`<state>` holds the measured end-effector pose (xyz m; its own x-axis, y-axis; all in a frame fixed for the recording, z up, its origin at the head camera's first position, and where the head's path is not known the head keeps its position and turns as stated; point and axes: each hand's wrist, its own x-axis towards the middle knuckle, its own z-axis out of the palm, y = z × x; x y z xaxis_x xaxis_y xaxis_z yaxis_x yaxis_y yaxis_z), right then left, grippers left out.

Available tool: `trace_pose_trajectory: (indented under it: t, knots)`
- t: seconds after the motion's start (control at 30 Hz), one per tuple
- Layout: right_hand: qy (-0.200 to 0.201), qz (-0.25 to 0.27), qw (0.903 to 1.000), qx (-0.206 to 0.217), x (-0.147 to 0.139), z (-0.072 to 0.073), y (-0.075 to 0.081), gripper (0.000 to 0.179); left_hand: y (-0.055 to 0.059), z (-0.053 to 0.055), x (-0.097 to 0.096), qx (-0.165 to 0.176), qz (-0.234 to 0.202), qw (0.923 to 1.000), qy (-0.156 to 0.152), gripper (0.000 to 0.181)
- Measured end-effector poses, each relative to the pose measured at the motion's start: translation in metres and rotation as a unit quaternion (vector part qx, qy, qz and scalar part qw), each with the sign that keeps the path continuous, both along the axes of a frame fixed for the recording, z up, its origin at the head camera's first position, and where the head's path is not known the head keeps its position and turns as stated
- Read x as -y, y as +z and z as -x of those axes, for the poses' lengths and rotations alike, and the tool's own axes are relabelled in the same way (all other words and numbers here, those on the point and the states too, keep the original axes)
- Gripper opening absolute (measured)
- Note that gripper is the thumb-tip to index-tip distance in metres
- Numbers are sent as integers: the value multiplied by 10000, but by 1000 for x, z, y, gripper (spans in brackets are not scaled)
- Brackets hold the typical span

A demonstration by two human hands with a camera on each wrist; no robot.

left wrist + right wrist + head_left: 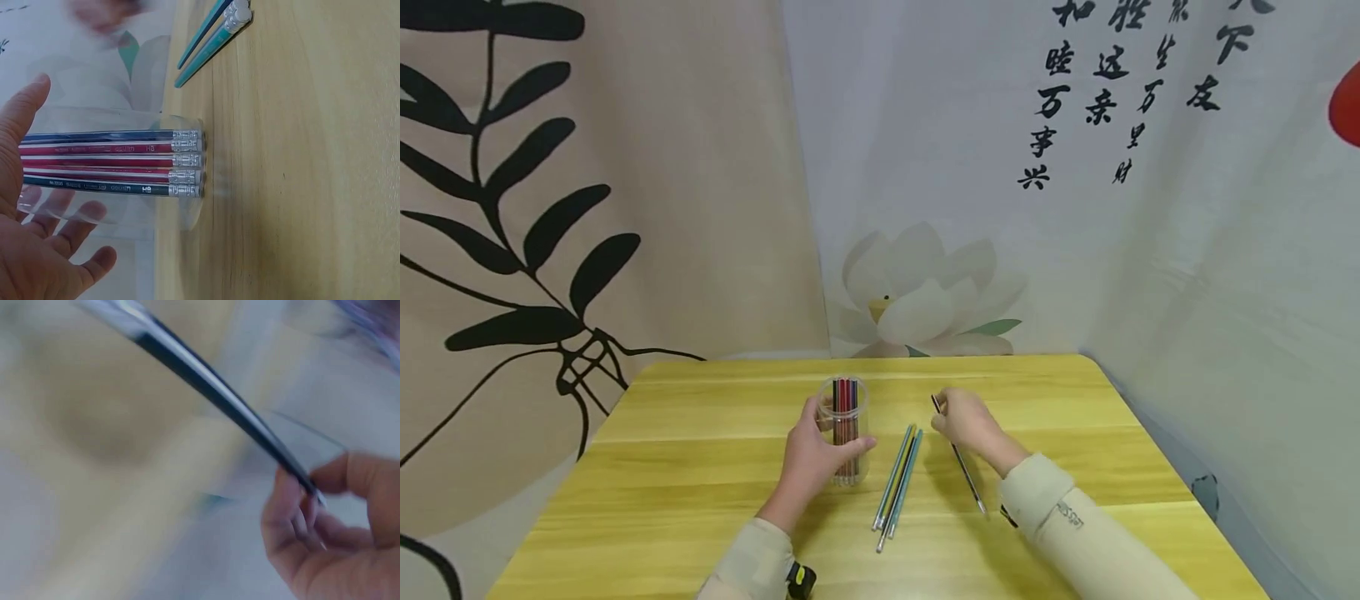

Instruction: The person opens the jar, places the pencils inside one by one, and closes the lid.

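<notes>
A clear plastic cup (862,442) stands on the table, holding several red and dark pencils (112,161) with their metal eraser ends down. My left hand (812,457) holds the cup, thumb on one side and fingers on the other. To the right, my right hand (966,421) pinches one dark pencil (968,477) near its upper end. That pencil slants down with its eraser end toward me; in the right wrist view it is blurred. Between the hands, several loose teal and dark pencils (901,479) lie on the table.
The yellow wood-grain table (700,450) reaches back to a wall hanging (940,167) with a lotus and black characters. A dark leafy plant print (550,233) covers the hanging at the left. A black strap piece (801,579) shows at the left cuff.
</notes>
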<state>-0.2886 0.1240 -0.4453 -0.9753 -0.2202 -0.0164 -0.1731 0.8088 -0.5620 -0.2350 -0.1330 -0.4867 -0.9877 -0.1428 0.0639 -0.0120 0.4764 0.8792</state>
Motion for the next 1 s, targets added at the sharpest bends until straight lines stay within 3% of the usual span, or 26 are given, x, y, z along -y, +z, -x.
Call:
trace_pose_trajectory:
  t: [0.07, 0.1, 0.17, 0.23, 0.33, 0.4, 0.43, 0.47, 0.6, 0.7, 0.8, 0.87, 0.93, 1.0]
  knots:
    - [127, 467, 9955, -820, 12, -1, 39, 46, -1, 0, 2, -35, 3, 10000, 67, 107]
    - [217, 742, 9887, -1285, 18, -3, 59, 50, -1, 0, 3, -52, -7, 9999, 94, 106]
    - [460, 1449, 9629, -2228, 32, -10, 95, 52, 0, 0, 5, -83, -19, 9999, 119, 105]
    - [732, 2077, 9251, -3095, 45, -18, 119, 53, 0, 0, 5, -84, -26, 9999, 92, 104]
    - [1253, 2845, 8685, -3860, 65, -23, 129, 52, 1, 1, 4, -70, -51, 10000, 39, 103]
    - [1477, 2954, 8539, -4023, 76, -21, 121, 49, 2, 1, 2, -79, -72, 9999, -10, 105]
    - [1561, 2895, 8538, -4035, 80, -18, 112, 48, 2, 1, 1, -96, -74, 9999, -40, 107]
    - [1598, 2760, 8596, -3991, 84, -17, 103, 46, 2, 1, 1, -108, -36, 9999, -61, 109]
    - [1538, 1713, 8909, -3916, 89, -12, 62, 37, 0, 0, 1, -175, 138, 9996, -154, 112]
    - [1479, 946, 8920, -4167, 90, -13, 39, 26, -2, -2, 3, -261, 151, 9992, -262, 104]
    - [1303, 520, 8913, -4311, 88, -14, 29, 14, -3, -2, 4, -288, 42, 9988, -402, 96]
    - [1149, 457, 9076, -4012, 87, -14, 30, 13, -3, -1, 5, -278, -1, 9987, -422, 93]
    - [990, 598, 9342, -3374, 86, -14, 35, 17, -2, 0, 5, -239, -32, 9989, -408, 91]
    - [842, 578, 9523, -2874, 86, -13, 41, 19, -1, 1, 5, -211, -57, 9990, -385, 89]
